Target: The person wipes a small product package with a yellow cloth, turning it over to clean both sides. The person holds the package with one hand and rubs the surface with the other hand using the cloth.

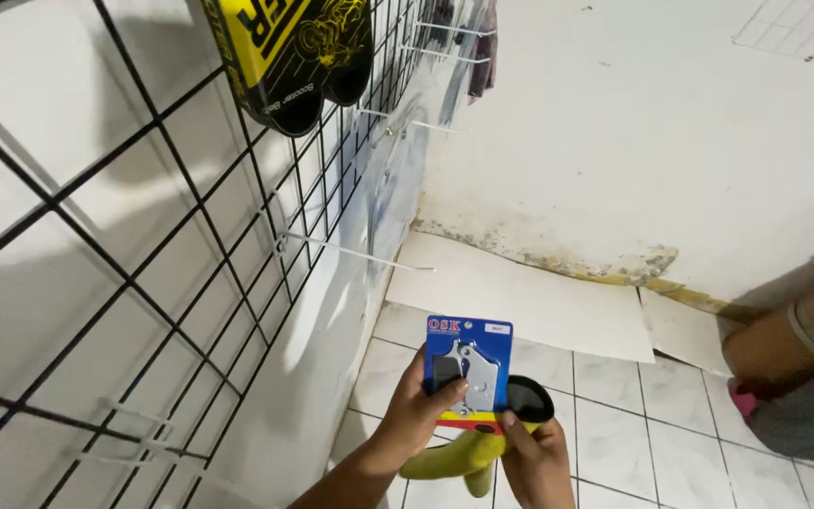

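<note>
My left hand (414, 415) grips the left edge of a blue blister pack (468, 363) that shows a grey metal part, with the thumb across its front. My right hand (534, 462) pinches the pack's lower right corner. Under the hands lies a yellow object (449, 459) with a black oval face (529, 398); which hand carries it I cannot tell. The pack is upright, facing me, in front of a white wall and below a black wire grid panel (190, 245).
White wire hooks (360, 253) stick out of the grid panel. A yellow and black packaged item (284, 47) hangs at the top. Flat white boards (529, 297) lean at the wall's foot on the tiled floor (614, 434). Another person's limb (793, 339) is at the right.
</note>
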